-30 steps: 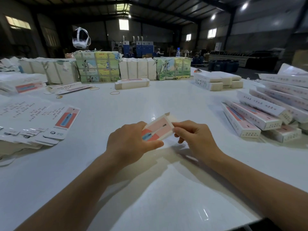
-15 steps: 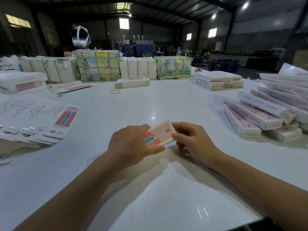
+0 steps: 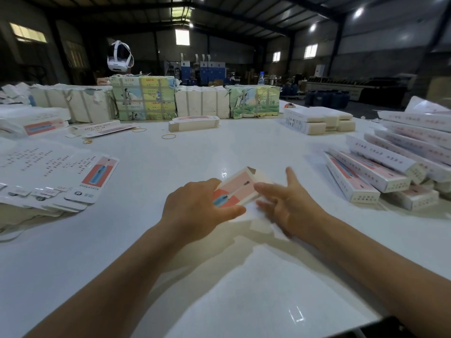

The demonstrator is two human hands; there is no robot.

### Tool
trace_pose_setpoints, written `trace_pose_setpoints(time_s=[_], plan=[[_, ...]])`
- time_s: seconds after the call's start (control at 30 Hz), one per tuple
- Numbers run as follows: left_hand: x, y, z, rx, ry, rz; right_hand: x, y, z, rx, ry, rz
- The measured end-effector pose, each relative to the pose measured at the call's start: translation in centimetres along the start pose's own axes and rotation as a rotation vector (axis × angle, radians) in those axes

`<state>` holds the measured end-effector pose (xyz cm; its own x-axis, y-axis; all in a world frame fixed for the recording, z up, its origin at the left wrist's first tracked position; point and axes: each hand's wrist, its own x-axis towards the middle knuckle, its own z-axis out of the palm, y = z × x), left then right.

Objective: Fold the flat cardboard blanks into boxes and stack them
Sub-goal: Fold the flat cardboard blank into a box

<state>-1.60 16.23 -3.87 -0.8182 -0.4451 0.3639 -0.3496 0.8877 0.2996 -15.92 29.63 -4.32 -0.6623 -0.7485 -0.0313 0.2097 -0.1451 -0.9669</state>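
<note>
Your left hand grips the near end of the half-formed box, thumb curled under it, while your right hand is spread, blurred, just beside its right edge, holding nothing. With one hand bearing it, the box could twist or flatten beyond your grip.

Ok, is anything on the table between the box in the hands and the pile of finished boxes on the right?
Nothing visible. The box, gripped by the left hand, has only bare table between it and the pile of finished boxes. The right hand hovers open beside it.
</note>
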Motion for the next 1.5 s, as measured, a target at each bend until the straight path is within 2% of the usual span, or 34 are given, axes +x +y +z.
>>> trace_pose_setpoints(time_s=[0.03,0.07,0.13,0.2,0.3,0.4,0.47,0.5,0.63,0.73,0.87,1.07,1.5], plan=[[0.0,0.2,0.1,-0.008,-0.001,0.006,-0.1,-0.3,0.2,0.216,-0.097,0.088],[0.0,0.3,0.3,-0.017,-0.006,0.01,-0.2,-0.4,0.5,0.321,-0.138,0.127],[0.1,0.6,0.5,-0.015,-0.015,0.017,-0.3,-0.1,0.7,0.241,-0.114,0.038],[0.2,0.8,0.7,-0.022,-0.007,0.019,-0.9,0.4,0.9,-0.066,-0.033,-0.224],[0.1,1.2,0.7,-0.013,0.036,0.026,-1.7,1.0,1.2,-0.722,0.09,-0.636],[0.0,1.5,0.6,0.044,0.08,0.053,-1.8,1.1,1.1,-0.942,0.105,-0.781],[0.0,1.3,0.4,0.076,0.103,0.06,-1.9,1.2,1.1,-1.001,0.076,-0.767],[-0.1,1.1,0.3,0.088,0.12,0.063,-1.9,1.2,1.1,-0.915,0.043,-0.708],[-0.3,0.8,0.4,0.132,0.178,0.077,-1.3,0.5,1.1,-0.226,-0.086,-0.35],[-0.4,0.9,0.6,0.153,0.199,0.089,-0.8,0.2,0.7,-0.083,-0.08,-0.28],[-0.4,1.0,0.8,0.116,0.221,0.103,-0.7,0.5,0.7,-0.128,0.0,-0.346],[-0.6,0.9,0.8,0.065,0.235,0.107,-1.6,0.0,1.2,-0.217,-0.085,-0.459],[-0.3,1.3,0.9,0.23,0.213,0.125,-1.5,0.9,1.0,-0.578,0.06,-0.543]])
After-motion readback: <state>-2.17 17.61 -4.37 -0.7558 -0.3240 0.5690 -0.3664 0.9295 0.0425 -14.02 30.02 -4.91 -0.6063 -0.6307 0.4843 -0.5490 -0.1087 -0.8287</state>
